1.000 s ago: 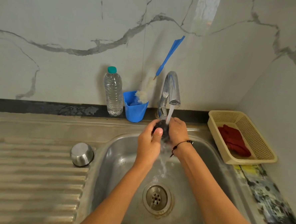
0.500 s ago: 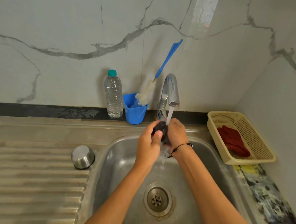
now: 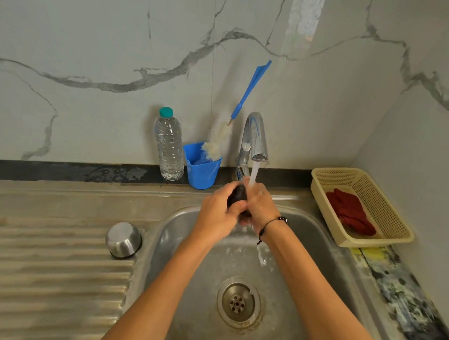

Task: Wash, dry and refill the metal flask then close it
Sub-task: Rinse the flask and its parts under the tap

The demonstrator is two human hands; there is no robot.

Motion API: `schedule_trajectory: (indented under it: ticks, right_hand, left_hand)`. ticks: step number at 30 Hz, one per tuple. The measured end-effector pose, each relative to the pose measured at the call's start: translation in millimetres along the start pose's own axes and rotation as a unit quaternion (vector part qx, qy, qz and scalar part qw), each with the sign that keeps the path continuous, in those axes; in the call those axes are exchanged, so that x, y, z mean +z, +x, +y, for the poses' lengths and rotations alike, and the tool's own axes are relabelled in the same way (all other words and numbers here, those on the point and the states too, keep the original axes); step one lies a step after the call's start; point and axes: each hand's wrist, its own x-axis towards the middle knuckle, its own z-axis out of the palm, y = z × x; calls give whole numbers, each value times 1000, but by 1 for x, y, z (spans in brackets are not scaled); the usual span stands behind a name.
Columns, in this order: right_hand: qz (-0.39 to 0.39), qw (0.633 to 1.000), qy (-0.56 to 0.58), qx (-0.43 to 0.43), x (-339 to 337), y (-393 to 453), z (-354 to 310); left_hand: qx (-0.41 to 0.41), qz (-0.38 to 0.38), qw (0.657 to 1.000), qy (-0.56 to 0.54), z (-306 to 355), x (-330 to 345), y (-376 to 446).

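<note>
I have a small dark rounded piece (image 3: 238, 197), probably the flask's stopper, clamped in both hands under the running water (image 3: 254, 174) so the stream rinses it over the steel sink basin (image 3: 316, 243). My left hand (image 3: 217, 211) curls round it from the left, thumb on top; my right hand (image 3: 259, 204) wraps the right side, so I can turn and rub it. The flask body is hidden or out of view. The domed shiny steel cup-lid (image 3: 123, 240) stands upside down on the ribbed draining desk (image 3: 41, 263), left of the basin. Far against the marbled wall stand a clear plastic water bottle (image 3: 169, 145), likely for refilling, and a blue-handled bottle brush (image 3: 237, 112). A red cloth (image 3: 349, 211) waits in the cream basket (image 3: 387, 232) on the right, for drying.
</note>
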Motion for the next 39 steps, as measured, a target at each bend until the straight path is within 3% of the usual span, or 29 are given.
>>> schedule_trajectory:
  ticks: [6,12,18,22,25,31,36,39]
  right_hand:
    - [-71,985,85,132,-9,0,-6]
    - [-122,985,90,76,-15,-3,1]
    - [-47,986,89,130,-17,0,-1]
    - [-49,977,119,171,-20,3,0]
    - [-60,980,123,144,-20,2,-2]
    - [-76,994,76,7,-12,3,8]
    - [-23,1000,6,18,-9,-3,2]
    - [1,995,28,93,-12,-2,-2]
  left_hand:
    - [47,-22,998,18,-9,-1,-3]
    - [-49,-18,996,-74,-14,1,6]
    - [24,-19,999,10,-4,8,2]
    - [41,-43,997,58,-5,8,4]
    - [37,-71,996,45,-6,2,4]
    - [-33,-117,992,20,-6,-9,12]
    - [-24,-65,996,63,-1,-1,10]
    - [4,-68,995,78,2,4,6]
